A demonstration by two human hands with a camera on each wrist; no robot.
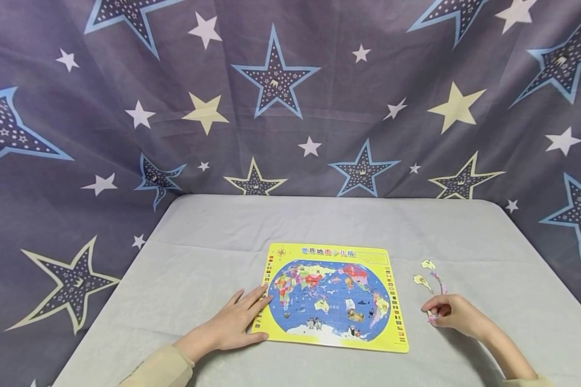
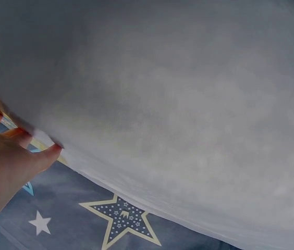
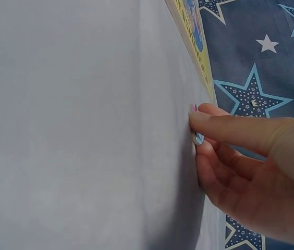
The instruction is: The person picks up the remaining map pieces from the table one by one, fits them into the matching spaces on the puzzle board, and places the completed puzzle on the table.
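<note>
A yellow-bordered world map puzzle board (image 1: pixel 329 345) lies on the grey-covered table. My left hand (image 1: pixel 234 321) rests with its fingers spread on the board's left edge; in the left wrist view that hand (image 2: pixel 11 159) shows at the left side. To the right of the board, my right hand (image 1: pixel 457 316) pinches a small puzzle piece (image 1: pixel 432 318) between thumb and fingers. The right wrist view shows this hand (image 3: pixel 256 161) with the piece (image 3: pixel 198 138) mostly covered by the fingertips. Just beyond it lie a cream piece (image 1: pixel 428 264), a yellowish piece (image 1: pixel 420 280) and a purple-pink piece (image 1: pixel 437 280).
The grey cloth-covered table (image 1: pixel 213 231) extends around the board. Behind it and at both sides hangs a dark curtain (image 1: pixel 310 123) printed with stars.
</note>
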